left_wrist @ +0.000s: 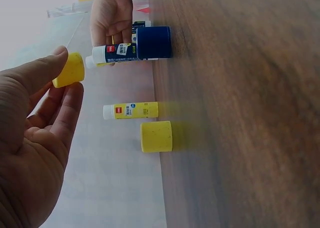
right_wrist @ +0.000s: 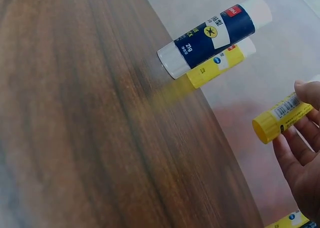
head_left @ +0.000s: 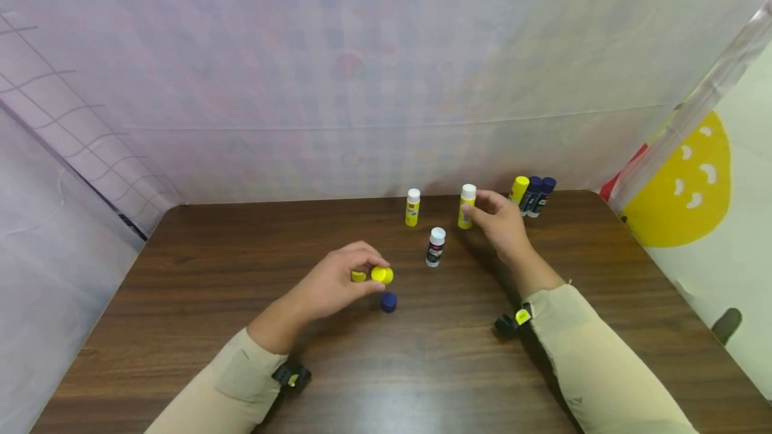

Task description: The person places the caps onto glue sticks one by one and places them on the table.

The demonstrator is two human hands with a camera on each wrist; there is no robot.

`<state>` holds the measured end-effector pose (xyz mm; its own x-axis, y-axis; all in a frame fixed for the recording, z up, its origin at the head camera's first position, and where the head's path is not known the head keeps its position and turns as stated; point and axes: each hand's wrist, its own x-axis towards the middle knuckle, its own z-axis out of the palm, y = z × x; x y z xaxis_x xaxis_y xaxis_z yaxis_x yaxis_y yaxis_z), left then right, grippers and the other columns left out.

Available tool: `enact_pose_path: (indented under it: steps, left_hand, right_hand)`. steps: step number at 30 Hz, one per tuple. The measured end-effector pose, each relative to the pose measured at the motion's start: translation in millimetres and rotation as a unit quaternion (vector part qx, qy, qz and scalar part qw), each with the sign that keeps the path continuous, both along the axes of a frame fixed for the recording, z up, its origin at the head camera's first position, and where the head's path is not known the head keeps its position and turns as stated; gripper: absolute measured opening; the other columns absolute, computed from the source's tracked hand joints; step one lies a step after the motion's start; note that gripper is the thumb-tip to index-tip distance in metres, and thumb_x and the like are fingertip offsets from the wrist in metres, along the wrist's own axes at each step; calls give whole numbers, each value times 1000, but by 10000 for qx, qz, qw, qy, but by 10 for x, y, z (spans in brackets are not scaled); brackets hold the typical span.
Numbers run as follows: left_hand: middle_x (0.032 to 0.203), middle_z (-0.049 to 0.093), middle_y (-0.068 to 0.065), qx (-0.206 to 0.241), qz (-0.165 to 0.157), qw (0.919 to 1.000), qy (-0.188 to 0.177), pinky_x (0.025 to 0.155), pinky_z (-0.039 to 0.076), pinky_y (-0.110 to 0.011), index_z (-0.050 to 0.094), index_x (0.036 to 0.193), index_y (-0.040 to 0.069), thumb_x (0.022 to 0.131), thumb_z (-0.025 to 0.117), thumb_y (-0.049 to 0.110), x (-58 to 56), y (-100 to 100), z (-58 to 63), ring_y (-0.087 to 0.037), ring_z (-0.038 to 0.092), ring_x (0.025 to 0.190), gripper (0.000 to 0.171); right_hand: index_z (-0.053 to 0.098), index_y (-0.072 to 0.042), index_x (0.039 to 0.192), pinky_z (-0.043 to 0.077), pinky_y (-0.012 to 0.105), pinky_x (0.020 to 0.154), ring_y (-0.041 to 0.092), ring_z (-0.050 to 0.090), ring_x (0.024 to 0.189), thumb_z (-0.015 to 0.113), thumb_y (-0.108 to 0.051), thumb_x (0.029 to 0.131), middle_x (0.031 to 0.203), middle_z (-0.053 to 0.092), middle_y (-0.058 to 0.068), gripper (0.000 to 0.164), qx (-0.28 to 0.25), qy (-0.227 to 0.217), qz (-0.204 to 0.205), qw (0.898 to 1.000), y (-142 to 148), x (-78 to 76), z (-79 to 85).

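My left hand (head_left: 335, 280) pinches a yellow glue stick cap (left_wrist: 70, 70) between thumb and fingers, close over the table. A second yellow cap (left_wrist: 156, 136) stands on the wood, partly hidden behind that hand in the head view. Just in front of the left fingertips is a dark blue cap (head_left: 389, 302). Toward the back, my right hand (head_left: 502, 225) holds a yellow glue stick (right_wrist: 285, 116) with its white top uncovered. Between the hands stands an uncapped navy glue stick (head_left: 435, 248), upright. Another uncapped yellow glue stick (head_left: 412, 209) is upright farther back.
Beyond the right hand, a capped yellow glue stick (head_left: 520, 188) and two capped navy glue sticks (head_left: 544, 197) stand close together. The brown wooden table (head_left: 199, 286) ends at a pale curtain (head_left: 301, 86) behind. A yellow printed shape marks the right side.
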<state>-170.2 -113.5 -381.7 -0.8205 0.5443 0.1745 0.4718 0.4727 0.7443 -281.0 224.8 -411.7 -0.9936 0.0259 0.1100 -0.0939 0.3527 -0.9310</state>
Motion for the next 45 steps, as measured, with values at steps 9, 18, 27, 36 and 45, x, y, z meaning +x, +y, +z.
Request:
enact_pose_path:
  steps: [9, 18, 27, 36, 45]
  left_hand:
    - [120, 65, 0, 54, 89, 9999, 108, 93, 62, -41, 73, 120, 11, 93, 80, 14, 3, -7, -6, -16, 65, 105, 28]
    - [121, 65, -1, 230, 137, 9996, 134, 96, 61, -41, 72, 120, 10, 93, 79, 13, -1, 2, 1, -17, 66, 108, 28]
    - [122, 64, -1, 381, 330, 9987, 77, 97, 61, -41, 71, 121, 11, 93, 79, 13, -8, 7, -7, -18, 67, 108, 29]
    - [124, 63, -1, 610, 614, 9962, 47, 98, 61, -42, 71, 123, 9, 94, 78, 12, -13, 18, 12, -17, 68, 107, 30]
    - [121, 65, 0, 804, 939, 9923, 81, 96, 61, -30, 71, 122, 8, 94, 78, 12, -2, 31, 27, -15, 69, 104, 29]
  right_hand:
    - [61, -3, 139, 52, 15, 92, 14, 63, 117, 74, -34, 98, 139, 65, 19, 54, 95, 123, 191, 9997, 31, 107, 36]
    - [63, -2, 137, 55, 14, 89, 7, 65, 109, 75, -33, 98, 132, 67, 17, 51, 98, 223, 416, 9988, 17, 222, 124]
    - [63, -4, 137, 56, 16, 88, 15, 64, 113, 75, -34, 98, 132, 67, 17, 50, 272, 210, 590, 9977, -57, 338, 266]
    - [65, -5, 135, 59, 19, 85, 13, 65, 110, 76, -34, 97, 128, 68, 14, 49, 139, 139, 671, 9976, -120, 402, 359]
    - [66, -3, 131, 60, 21, 80, 11, 67, 101, 76, -26, 97, 117, 69, 8, 42, 165, 309, 797, 9962, -184, 482, 424]
